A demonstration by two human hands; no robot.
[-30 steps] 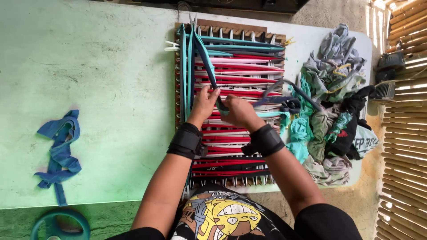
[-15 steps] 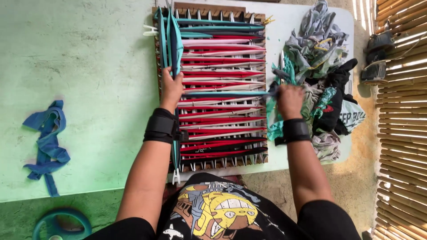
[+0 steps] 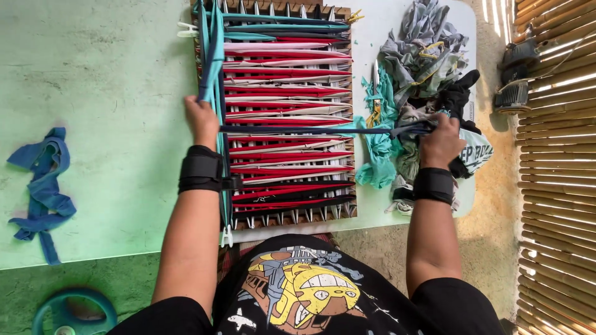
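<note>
Hands work at a peg loom [image 3: 285,118] lying on a pale green tabletop [image 3: 99,93], seen from the head camera. The loom carries rows of red, pink and white fabric strips, with teal strips bunched along its left edge. A dark blue strip [image 3: 310,130] runs straight across the loom at mid-height, pulled taut between both hands. The left hand [image 3: 202,121] sits at the loom's left edge, its grip pressed together on the strip's end beside the teal bunch. The right hand [image 3: 441,141] is well off the loom's right side, over a pile of scraps [image 3: 428,74], its grip closed on the strip's other end. Both wrists wear black bands. Scissors [image 3: 374,93] lie between the loom and the pile, partly covered by teal cloth. A blue rag [image 3: 42,189] lies apart on the tabletop's left. A teal ring [image 3: 71,310] rests on the floor at lower left.
</note>
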